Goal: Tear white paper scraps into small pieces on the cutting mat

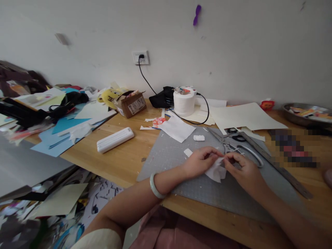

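Observation:
A crumpled piece of thin white tissue (216,172) hangs between my hands above the grey cutting mat (166,155). My left hand (201,162) pinches its upper left edge between thumb and fingers. On the other side, my right hand (242,168) is closed on the tissue's upper right edge, fingertips near the left ones. A thin white stick-like piece (236,149) shows just above the right fingers; whether they touch it I cannot tell. Scissors (220,137) lie behind the hands. Small white pieces, one blocky (199,138) and one flat (188,152), rest on the mat.
A steel ruler (276,164) lies slantwise at right, near a metal bowl (290,116). Behind are a white tissue roll (183,103), a cardboard box (132,104) and large paper sheets (249,117). A long white case (115,139) sits at left; a black cable (207,107) loops behind.

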The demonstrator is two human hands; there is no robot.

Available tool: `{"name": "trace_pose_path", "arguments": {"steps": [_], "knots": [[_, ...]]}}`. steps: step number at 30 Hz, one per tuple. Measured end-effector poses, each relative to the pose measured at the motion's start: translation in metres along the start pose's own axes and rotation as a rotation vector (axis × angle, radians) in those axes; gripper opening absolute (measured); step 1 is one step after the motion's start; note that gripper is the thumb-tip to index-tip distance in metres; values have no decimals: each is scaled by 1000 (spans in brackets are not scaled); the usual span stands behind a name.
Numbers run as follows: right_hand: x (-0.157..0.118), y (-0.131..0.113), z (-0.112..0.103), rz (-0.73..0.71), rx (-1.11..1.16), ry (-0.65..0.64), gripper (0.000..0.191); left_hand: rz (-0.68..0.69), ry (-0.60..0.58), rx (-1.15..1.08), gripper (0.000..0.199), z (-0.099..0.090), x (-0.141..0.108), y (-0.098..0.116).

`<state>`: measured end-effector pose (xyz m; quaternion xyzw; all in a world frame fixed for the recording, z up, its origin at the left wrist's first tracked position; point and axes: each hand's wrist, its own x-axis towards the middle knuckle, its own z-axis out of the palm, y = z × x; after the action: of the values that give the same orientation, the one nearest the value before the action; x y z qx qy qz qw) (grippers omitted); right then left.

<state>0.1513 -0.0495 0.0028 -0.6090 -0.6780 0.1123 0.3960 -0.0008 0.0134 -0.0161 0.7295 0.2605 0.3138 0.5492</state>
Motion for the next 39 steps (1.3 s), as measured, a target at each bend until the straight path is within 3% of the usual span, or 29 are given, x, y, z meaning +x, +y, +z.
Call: {"name": "trace_pose_path", "arguments": {"steps": [14,20,27,35,39], "knots": [[1,7,4,92,95,-56,18,120,0,-58,43,4,2,-14],[2,6,5,124,40,-29,13,87,-25,-88,49,6,2,-14],[8,15,-9,231,28,51,12,123,40,-84,54,4,1,-8],[6,2,-1,253,211,-163,21,172,3,-35,56,1,-2,-5],[4,0,5,257,210,-182,19,192,-8,-34,55,2,-2,-6]]}}
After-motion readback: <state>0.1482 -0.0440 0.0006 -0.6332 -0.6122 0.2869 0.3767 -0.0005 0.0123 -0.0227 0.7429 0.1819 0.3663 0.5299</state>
